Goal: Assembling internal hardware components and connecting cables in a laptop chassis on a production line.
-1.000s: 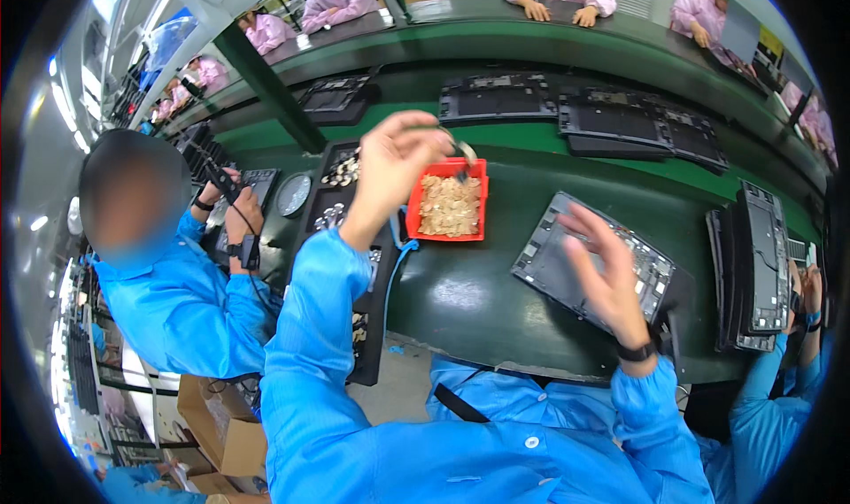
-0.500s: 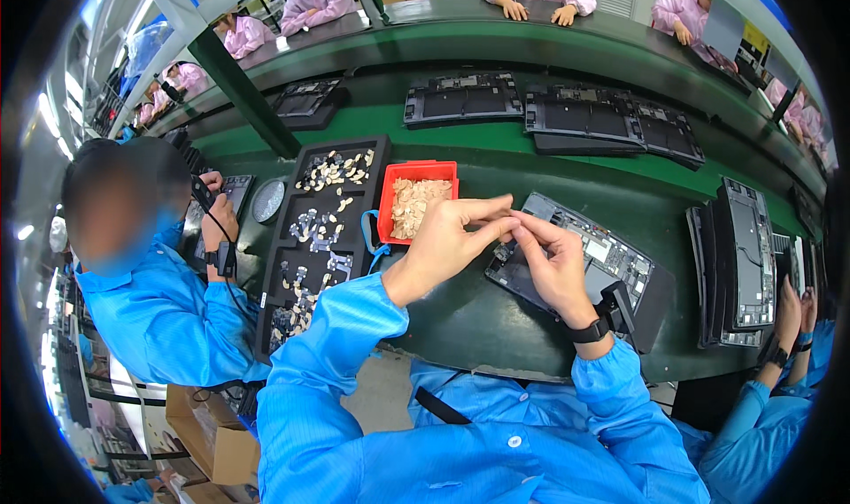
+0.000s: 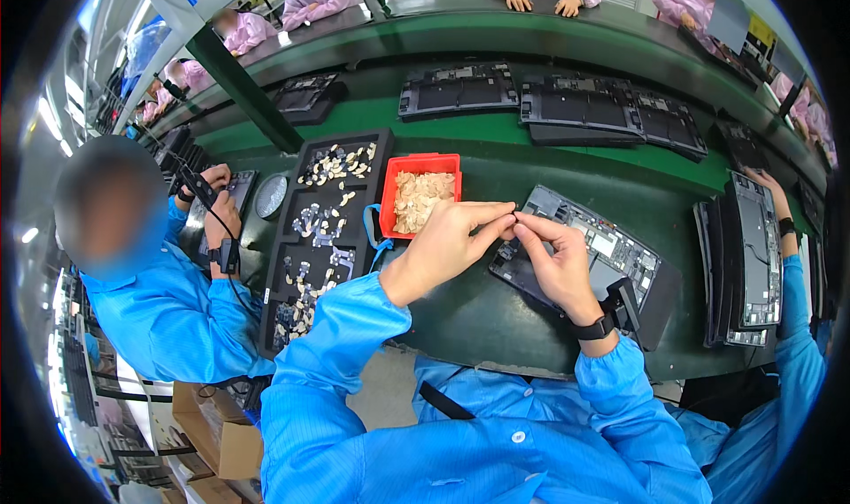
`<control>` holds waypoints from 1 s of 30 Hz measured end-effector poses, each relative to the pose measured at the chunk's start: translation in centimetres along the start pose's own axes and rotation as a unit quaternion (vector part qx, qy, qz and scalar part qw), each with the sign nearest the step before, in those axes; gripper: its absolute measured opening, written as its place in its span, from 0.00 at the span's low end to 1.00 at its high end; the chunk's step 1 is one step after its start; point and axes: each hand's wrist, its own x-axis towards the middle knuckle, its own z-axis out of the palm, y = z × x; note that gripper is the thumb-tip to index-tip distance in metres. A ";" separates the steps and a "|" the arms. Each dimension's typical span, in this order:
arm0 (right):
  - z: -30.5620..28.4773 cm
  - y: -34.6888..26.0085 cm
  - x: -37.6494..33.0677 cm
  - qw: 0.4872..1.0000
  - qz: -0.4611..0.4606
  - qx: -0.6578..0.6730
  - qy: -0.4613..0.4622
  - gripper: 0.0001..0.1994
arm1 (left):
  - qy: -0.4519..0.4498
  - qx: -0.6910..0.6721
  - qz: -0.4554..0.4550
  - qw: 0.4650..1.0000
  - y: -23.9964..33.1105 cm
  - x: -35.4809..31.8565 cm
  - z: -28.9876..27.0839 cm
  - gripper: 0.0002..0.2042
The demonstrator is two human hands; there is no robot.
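Observation:
Both my hands meet at their fingertips over the bench. My left hand (image 3: 447,243) is pinched, thumb against forefinger, beside the red bin. My right hand (image 3: 560,261) is pinched too, its tips touching or nearly touching the left ones. A tiny dark piece seems to sit between the fingertips, too small to name. Beneath and beyond my right hand lies an opened laptop base (image 3: 553,205) with its circuit board exposed, partly hidden by that hand. A red bin (image 3: 425,161) filled with thin tan scraps stands left of it, with a blue strap (image 3: 372,219) at its side.
A black compartment tray (image 3: 383,154) of small parts lies left of the bin. A round dish (image 3: 270,196) is beyond it. Co-workers sit at both sides. Stacked laptop bases (image 3: 753,256) stand right; more (image 3: 580,110) lie on the green strip (image 3: 372,123).
My hands stay pinched together with only slight finger movement. At the right, a co-worker's arm has stretched forward past the stack of laptop bases. The whole view has shifted slightly.

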 end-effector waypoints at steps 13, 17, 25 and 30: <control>-0.2 0.6 -0.6 0.999 0.029 0.028 -0.037 0.12 | -0.049 0.093 0.094 0.990 -0.3 0.1 -1.7 0.06; -1.1 0.4 -0.3 0.985 0.135 0.065 -0.087 0.17 | 0.015 0.279 -0.132 0.951 -4.0 1.0 -4.1 0.08; -1.1 1.9 -0.4 0.984 0.151 0.045 -0.089 0.13 | 0.042 0.237 0.146 0.960 -0.8 -0.7 -1.7 0.08; -1.1 0.8 -0.6 0.983 0.145 0.033 -0.105 0.10 | 0.011 0.228 0.166 0.959 0.4 -0.9 0.3 0.08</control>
